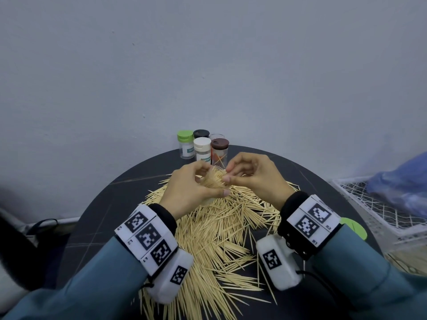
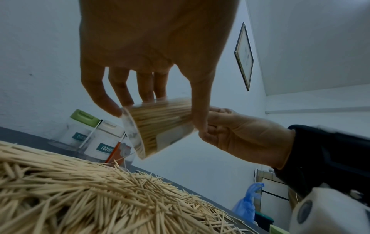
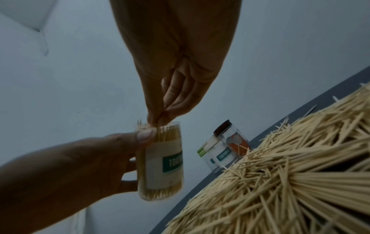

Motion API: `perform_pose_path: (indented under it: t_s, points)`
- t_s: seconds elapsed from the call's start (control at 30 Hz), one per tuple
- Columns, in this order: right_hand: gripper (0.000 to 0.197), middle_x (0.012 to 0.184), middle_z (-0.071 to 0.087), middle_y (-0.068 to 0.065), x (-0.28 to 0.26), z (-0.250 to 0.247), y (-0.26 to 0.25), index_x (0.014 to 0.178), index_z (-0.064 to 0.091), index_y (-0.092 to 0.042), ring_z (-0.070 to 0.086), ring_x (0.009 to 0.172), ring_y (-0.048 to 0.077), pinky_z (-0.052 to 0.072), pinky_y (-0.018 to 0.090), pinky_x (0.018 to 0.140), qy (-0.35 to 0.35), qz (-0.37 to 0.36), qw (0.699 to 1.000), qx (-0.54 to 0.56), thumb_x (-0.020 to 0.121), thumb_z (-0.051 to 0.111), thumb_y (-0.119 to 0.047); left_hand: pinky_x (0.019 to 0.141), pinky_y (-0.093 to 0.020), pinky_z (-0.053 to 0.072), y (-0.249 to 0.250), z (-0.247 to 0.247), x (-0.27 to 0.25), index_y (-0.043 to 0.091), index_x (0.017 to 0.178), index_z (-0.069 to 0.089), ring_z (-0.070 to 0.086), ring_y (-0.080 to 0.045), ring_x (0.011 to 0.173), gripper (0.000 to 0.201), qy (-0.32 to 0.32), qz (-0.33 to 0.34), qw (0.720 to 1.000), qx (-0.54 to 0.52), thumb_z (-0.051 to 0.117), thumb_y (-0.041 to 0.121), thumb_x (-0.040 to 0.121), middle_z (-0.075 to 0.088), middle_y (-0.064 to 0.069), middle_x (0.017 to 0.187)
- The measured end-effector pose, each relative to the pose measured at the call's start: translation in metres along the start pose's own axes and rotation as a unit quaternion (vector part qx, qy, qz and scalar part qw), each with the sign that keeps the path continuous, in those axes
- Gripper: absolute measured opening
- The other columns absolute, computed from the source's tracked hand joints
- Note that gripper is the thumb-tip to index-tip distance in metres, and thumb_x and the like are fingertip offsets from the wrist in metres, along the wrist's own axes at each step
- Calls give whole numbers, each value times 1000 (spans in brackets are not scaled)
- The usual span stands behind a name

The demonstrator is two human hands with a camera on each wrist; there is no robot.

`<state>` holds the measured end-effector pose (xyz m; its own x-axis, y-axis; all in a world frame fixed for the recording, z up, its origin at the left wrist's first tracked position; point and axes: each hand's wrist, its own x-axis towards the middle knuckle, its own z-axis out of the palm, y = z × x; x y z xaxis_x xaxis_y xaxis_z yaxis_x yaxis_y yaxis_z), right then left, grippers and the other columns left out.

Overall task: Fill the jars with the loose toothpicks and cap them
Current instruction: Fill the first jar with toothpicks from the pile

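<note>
My left hand (image 1: 208, 182) grips a clear labelled jar (image 3: 162, 161) packed with toothpicks and holds it tilted above the pile. In the left wrist view the fingers and thumb wrap round the jar (image 2: 158, 125). My right hand (image 1: 227, 174) pinches a few toothpick tips at the jar's open mouth, thumb against fingertips (image 3: 160, 117). Loose toothpicks (image 1: 219, 239) lie in a wide heap across the round black table (image 1: 97, 215). In the head view the hands hide most of the jar.
Capped jars stand at the table's far edge: green lid (image 1: 185, 144), white lid (image 1: 202, 150), brown lid (image 1: 219, 150), black lid (image 1: 201, 133). A loose green lid (image 1: 353, 227) lies at the right edge. A white wire basket (image 1: 381, 211) stands to the right.
</note>
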<state>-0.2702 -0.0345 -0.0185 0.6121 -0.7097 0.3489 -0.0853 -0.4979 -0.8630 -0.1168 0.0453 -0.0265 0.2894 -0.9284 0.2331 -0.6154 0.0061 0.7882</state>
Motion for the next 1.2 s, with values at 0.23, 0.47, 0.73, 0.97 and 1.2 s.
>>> perform_pose_path:
  t_s: [0.23, 0.47, 0.73, 0.97, 1.2]
  points:
    - [10, 65, 68, -9, -3, 1, -2, 72, 69, -19, 60, 60, -5, 39, 5, 58, 39, -25, 993, -110, 71, 79, -19, 67, -9, 38, 4, 2, -2, 29, 106, 63, 58, -4, 93, 55, -23, 0, 1000, 5, 87, 38, 57, 63, 14, 97]
    - [6, 75, 69, -9, -1, -1, -2, 79, 73, -19, 58, 67, -2, 45, 9, 61, 39, -35, 988, -142, 75, 75, -23, 69, -12, 38, 2, -3, -1, 27, 114, 63, 57, -7, 98, 62, 11, 3, 1000, 4, 85, 42, 57, 64, 9, 109]
    - [6, 71, 58, -14, -1, -1, 3, 77, 67, -20, 51, 63, -1, 38, 5, 61, 17, -28, 974, -223, 80, 71, -21, 76, -18, 36, 4, -1, -3, 27, 113, 63, 56, -7, 100, 62, 13, 9, 1000, 26, 86, 40, 57, 63, 9, 110]
    - [7, 79, 51, -12, 0, 1, 4, 83, 60, -24, 49, 75, 8, 42, 28, 71, 16, -40, 949, -312, 88, 61, -29, 74, -18, 40, 6, 2, -3, 28, 111, 64, 58, -5, 98, 60, -5, 13, 999, 39, 87, 41, 57, 64, 13, 105]
    - [8, 70, 57, -12, -1, 0, 1, 79, 70, -19, 51, 70, 9, 41, 26, 72, -17, -33, 976, -216, 83, 68, -25, 77, -20, 42, 4, -1, -3, 28, 110, 64, 59, -6, 97, 61, 6, 10, 999, 31, 87, 42, 56, 65, 12, 104]
